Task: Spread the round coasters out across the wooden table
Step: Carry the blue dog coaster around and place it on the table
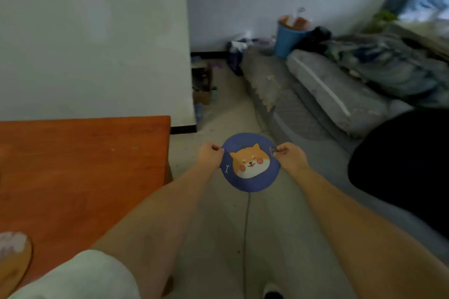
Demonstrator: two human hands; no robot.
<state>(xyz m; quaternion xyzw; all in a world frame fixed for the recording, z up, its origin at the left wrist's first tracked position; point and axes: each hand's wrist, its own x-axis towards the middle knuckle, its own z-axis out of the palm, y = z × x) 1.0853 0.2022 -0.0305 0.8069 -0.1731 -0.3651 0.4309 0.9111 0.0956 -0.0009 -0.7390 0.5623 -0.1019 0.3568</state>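
A round blue coaster (250,178) printed with an orange cartoon dog face is held in the air over the floor, to the right of the wooden table (80,160). My left hand (209,156) pinches its left edge and my right hand (290,156) pinches its right edge. A second round coaster (13,257), yellowish with a pale print, lies on the table at the bottom left, partly cut off by the frame edge.
A white wall stands behind the table. To the right lie a grey mattress (323,90) with bedding, a blue bucket (289,37) and a dark round shape (403,165). A thin cable (246,230) runs along the floor below the coaster.
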